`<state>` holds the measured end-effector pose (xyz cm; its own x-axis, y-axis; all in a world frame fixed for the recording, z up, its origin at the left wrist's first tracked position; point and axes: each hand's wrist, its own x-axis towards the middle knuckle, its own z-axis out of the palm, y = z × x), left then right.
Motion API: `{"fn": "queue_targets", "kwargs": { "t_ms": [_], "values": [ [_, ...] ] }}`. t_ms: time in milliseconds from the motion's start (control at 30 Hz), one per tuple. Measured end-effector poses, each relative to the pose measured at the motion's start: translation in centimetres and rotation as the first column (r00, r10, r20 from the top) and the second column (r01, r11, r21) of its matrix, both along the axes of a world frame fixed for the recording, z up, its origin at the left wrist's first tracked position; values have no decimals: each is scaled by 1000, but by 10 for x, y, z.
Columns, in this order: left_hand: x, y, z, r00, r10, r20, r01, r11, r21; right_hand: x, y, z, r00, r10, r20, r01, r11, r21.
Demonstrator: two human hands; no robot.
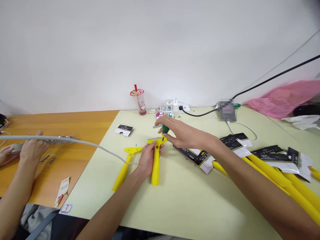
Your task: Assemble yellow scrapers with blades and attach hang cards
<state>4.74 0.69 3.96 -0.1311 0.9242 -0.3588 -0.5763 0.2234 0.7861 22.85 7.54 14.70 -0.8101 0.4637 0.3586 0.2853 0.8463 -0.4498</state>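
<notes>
My left hand (147, 158) is closed round the upper part of a yellow scraper (155, 168), whose blade end points away from me. Above that head, my right hand (178, 130) grips a screwdriver with a green handle (165, 128), its tip down at the scraper's head. A second yellow scraper (122, 171) lies on the table just left of my left hand. Beyond it is a black and white card sleeve (124, 130). Part of the green handle is hidden by my right fingers.
Several packaged yellow scrapers (271, 168) lie at the right under my forearm. Behind stand a drink cup (139, 103) and a power strip (172, 106). A white cable (100, 146) crosses the left side. A co-worker's hands (32, 150) handle metal parts on the orange table (95, 125).
</notes>
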Motion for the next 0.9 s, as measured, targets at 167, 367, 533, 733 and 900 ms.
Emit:
{"fn": "queue_targets", "kwargs": {
  "t_ms": [167, 367, 533, 733, 900],
  "values": [
    [-1, 0, 1, 1000, -3, -2, 3, 1000, 18, -1, 0, -2, 996, -73, 46, 71, 997, 43],
    [1, 0, 0, 1000, -1, 10, 0, 1000, 31, -3, 0, -5, 995, -87, 43, 86, 996, 26],
    [1, 0, -1, 1000, -4, 20, 3, 1000, 31, -3, 4, -9, 998, -56, 14, 56, 998, 10],
    [2, -1, 1, 1000, -15, 25, 15, 999, 33, -3, 10, -16, 998, -47, -43, 47, 999, 15],
    [2, -1, 1, 998, -39, 40, 38, 999, 19, -1, 9, -15, 999, 10, -54, -11, 1000, -24]
  ]
}}
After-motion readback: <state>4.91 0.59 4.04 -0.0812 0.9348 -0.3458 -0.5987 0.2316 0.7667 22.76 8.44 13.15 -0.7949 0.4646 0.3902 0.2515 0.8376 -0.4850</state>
